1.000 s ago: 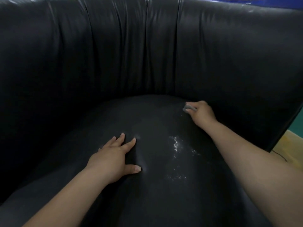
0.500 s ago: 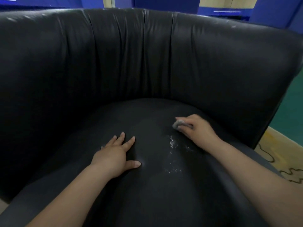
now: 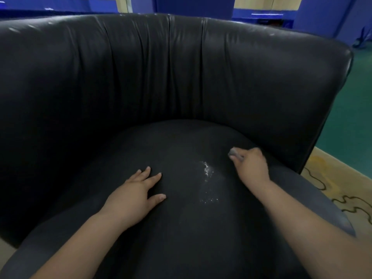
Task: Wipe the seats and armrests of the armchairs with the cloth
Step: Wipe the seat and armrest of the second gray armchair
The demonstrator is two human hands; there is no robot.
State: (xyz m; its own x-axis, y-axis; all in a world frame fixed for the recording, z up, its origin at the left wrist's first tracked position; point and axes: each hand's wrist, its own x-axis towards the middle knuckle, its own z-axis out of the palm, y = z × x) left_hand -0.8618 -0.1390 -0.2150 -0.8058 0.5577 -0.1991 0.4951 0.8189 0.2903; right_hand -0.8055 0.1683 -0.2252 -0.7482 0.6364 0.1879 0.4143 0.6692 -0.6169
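A black leather armchair [image 3: 181, 67] with a curved back fills the view. Its dark seat cushion [image 3: 181, 228] bulges toward me and carries a patch of whitish specks [image 3: 207, 174] near the middle. My left hand [image 3: 138, 195] rests flat on the seat, fingers spread, left of the specks. My right hand [image 3: 251, 166] grips a small grey cloth [image 3: 234, 153] against the seat, just right of the specks and near the right armrest [image 3: 302, 97]. Most of the cloth is hidden inside my fingers.
Behind the chair are blue walls [image 3: 60, 5] and pale panels. To the right lies green floor [image 3: 354, 97] and a yellowish carpet with dark wavy lines [image 3: 342, 190]. A strip of pale floor shows at the lower left.
My right hand with the cloth came down from the back of the seat toward the specks, then shifted right toward the armrest. My left hand stayed put. The view tilted up.
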